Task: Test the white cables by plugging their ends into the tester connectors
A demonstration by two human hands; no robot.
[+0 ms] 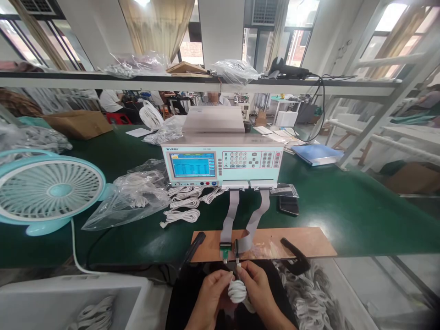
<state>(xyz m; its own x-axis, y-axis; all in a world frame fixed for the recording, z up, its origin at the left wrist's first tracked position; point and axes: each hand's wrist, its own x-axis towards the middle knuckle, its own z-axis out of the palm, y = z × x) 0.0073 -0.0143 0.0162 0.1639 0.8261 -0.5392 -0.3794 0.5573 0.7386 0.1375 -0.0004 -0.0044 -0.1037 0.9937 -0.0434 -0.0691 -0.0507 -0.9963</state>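
A coiled white cable [237,292] sits between my two hands, just in front of the wooden board's near edge. My left hand [213,289] is closed, thumb and fingers pinching the cable beside the coil. My right hand [257,285] is closed on a cable end at the small connector [237,259] on the right; whether the plug is inside it cannot be told. To its left, a green circuit board [225,253] with a small socket lies at the board's edge. Grey ribbon cables [231,215] run from these parts up to the tester [249,176] with its lit blue screen.
The wooden board [268,238] lies under black clamps [295,255]. Coiled white cables [184,215] and a plastic bag [129,201] are left of the tester. A fan [51,188], white bin [134,286], phone [288,205] and blue folder [318,153] surround the work area. More cables [312,293] hang at right.
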